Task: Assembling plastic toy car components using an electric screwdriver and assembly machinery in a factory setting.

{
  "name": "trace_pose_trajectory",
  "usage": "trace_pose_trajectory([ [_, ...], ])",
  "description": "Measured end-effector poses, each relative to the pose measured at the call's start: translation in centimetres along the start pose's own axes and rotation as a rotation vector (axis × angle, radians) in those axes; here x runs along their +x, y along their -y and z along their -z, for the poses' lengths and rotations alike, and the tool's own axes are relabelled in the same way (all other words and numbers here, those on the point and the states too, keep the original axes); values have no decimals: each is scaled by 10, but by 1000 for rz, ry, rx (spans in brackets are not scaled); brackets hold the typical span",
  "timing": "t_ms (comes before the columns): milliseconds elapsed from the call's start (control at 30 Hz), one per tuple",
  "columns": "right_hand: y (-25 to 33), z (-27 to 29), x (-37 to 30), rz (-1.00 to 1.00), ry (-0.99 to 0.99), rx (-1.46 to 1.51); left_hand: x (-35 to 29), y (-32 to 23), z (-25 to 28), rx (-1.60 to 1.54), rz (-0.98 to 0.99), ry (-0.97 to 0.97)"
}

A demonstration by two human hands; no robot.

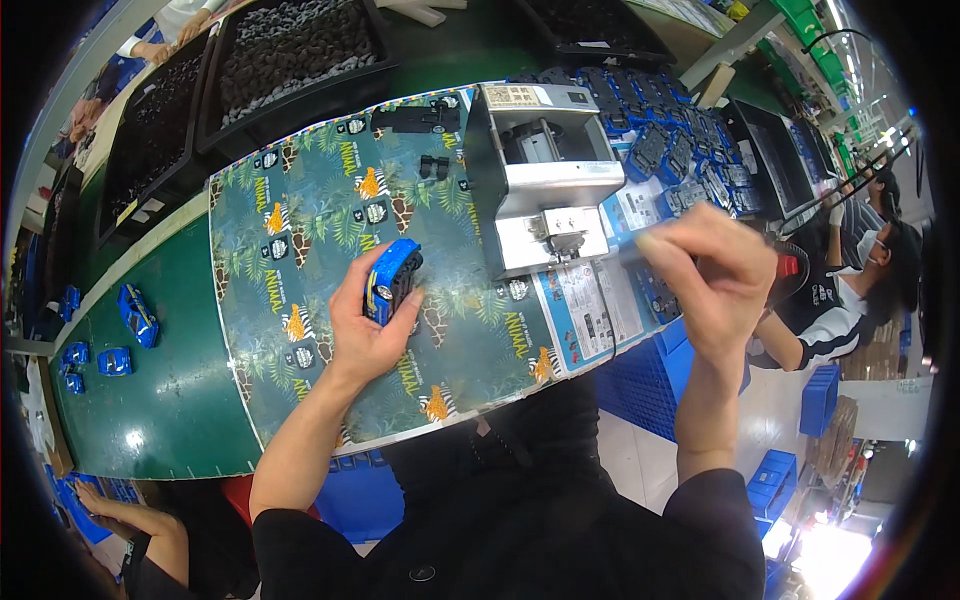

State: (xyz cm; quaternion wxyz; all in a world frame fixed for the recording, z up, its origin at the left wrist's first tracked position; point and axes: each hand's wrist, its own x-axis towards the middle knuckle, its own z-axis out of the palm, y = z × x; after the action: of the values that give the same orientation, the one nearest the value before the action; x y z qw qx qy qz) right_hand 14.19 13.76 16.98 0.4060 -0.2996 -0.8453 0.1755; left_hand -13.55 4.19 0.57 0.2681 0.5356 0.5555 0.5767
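Note:
In my left hand (365, 325) is a blue toy car (393, 280), tipped on its side so that the black underside and wheels face right. Thumb and fingers close around it above the patterned sheet. My right hand (715, 275) is raised at the right, its fingers curled and smeared by motion; whatever they hold, if anything, I cannot make out. Between the hands stands a silver metal press-like fixture (550, 185), with a small dark part (567, 245) at its front seat. Beyond it lie a black car chassis (418, 118) and a small black piece (434, 167).
Several blue toy cars (138, 315) sit on the green table (180, 410) at left. Rows of blue-and-black car parts (665, 150) lie at far right. Black bins (205, 135) of small parts line the back. A red-and-black object (790, 266) is behind my right wrist. Other people work nearby.

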Motion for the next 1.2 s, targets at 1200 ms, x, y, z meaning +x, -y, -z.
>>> trace_pose_trajectory([
  [1200,-93,-15,26,-131,-407,76,45,-6,-3,-243,464,-266],
])
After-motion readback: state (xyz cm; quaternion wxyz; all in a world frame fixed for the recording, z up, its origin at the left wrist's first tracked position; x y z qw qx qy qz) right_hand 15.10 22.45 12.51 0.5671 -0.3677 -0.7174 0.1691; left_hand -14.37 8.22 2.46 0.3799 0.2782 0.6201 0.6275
